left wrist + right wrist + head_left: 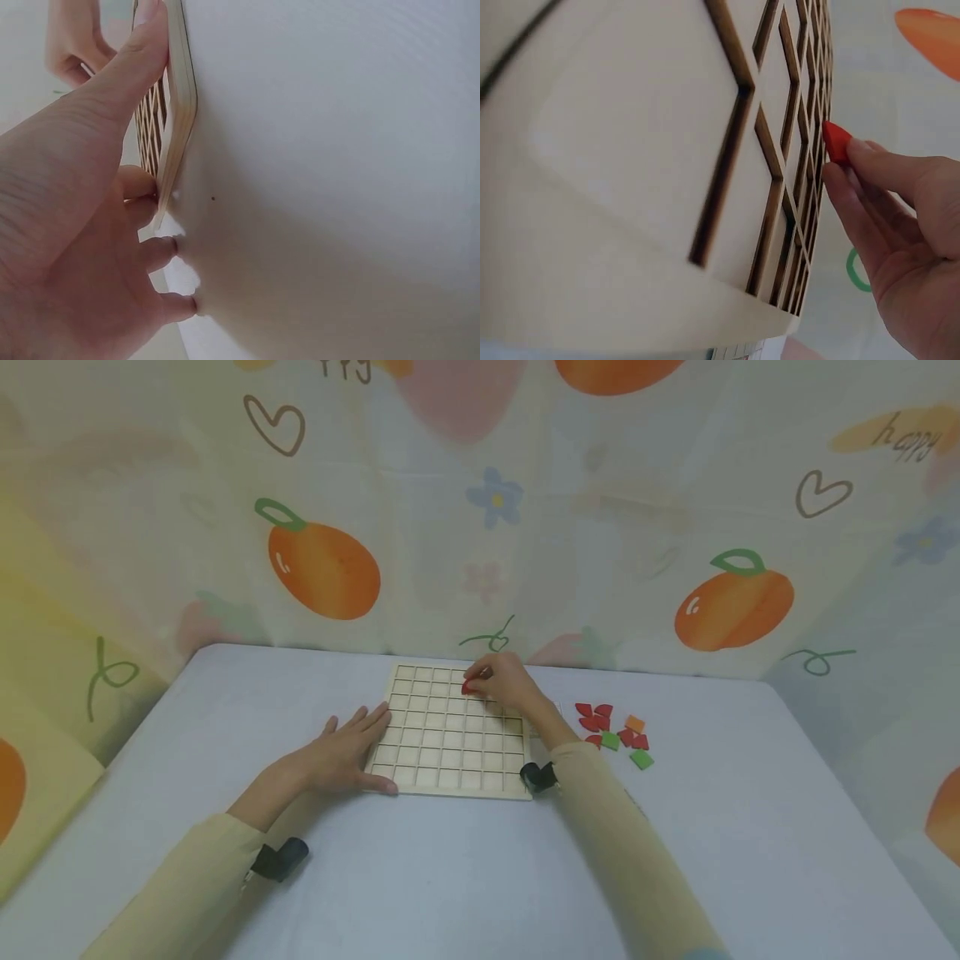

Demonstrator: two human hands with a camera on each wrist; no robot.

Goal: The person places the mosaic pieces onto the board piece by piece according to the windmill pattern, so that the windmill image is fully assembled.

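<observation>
One pointed red wooden-looking piece (835,142), probably light and stiff, suits edge holds: right hand (506,682) pinches it, left hand (343,757) lies spread.

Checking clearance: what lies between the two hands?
In the head view, a bare stretch of grid board, then the red piece pinched by the right hand.

Ok so the gridded board (450,760), over by the table's (750,827) far edge, looks like bare pale wood, smooth and matt, grooves darker and kinda scorched. Red piece (837,142) looks smooth and painted. White cloth (420,877) underneath is matt, backdrop (427,510) is printed fabric, and the 2 black wrist cameras (288,858) (534,777) look plastic.
</observation>
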